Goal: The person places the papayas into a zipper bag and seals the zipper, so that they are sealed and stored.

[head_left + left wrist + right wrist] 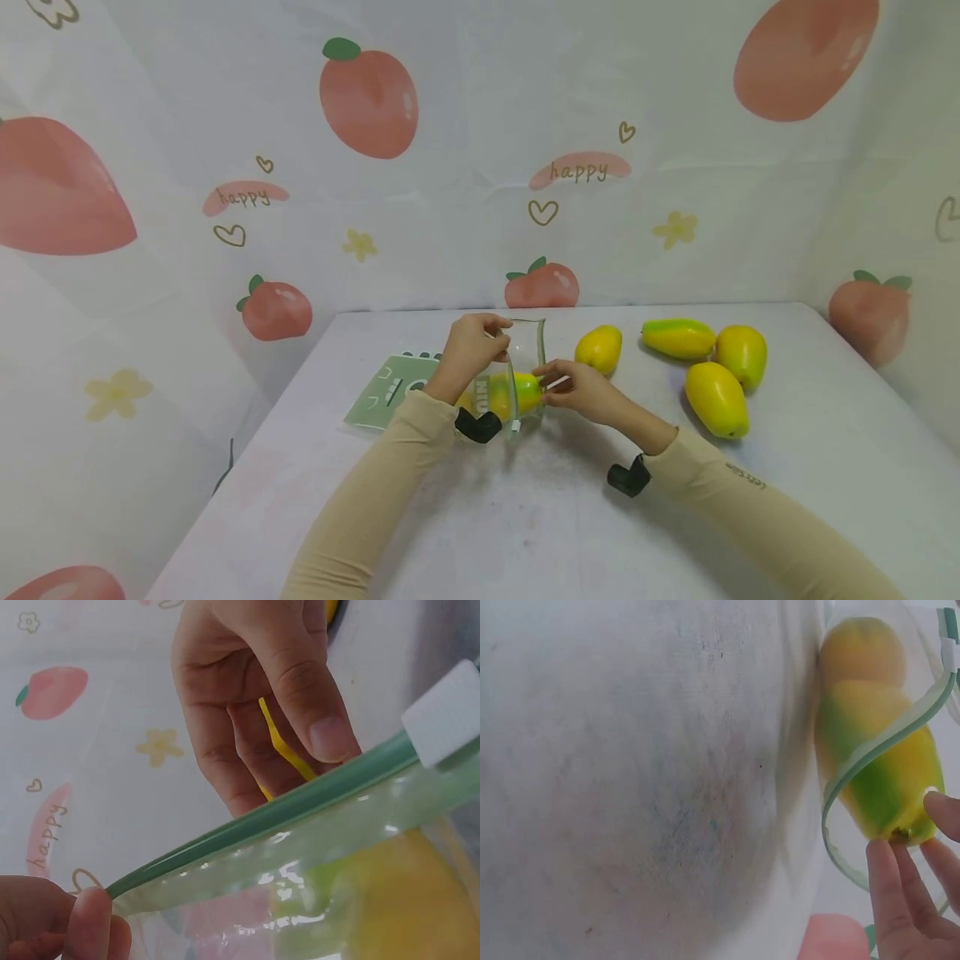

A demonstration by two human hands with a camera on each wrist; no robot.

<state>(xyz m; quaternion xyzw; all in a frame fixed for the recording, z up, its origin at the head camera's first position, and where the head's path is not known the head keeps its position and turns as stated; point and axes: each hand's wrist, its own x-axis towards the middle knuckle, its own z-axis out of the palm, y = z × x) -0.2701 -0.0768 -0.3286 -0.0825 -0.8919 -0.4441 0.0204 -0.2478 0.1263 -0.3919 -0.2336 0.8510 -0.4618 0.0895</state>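
My left hand [472, 348] pinches the green-edged mouth of a clear slider zip bag [225, 844], lifting its rim. A white slider [446, 712] sits at one end of the zip. Inside the bag lies a yellow papaya with green streaks [877, 769], stem end towards the opening. A second yellow fruit [862, 652] lies behind it, deeper in the bag. My right hand [588, 390] is at the bag's mouth, thumb and fingertips curved around the papaya's stem end.
A flat green bag with a cartoon face [381, 396] lies on the table to the left. On the right are a single yellow fruit [598, 348], a long green-streaked fruit [678, 339] and two more yellow fruits [716, 400] close together. A printed cloth hangs behind.
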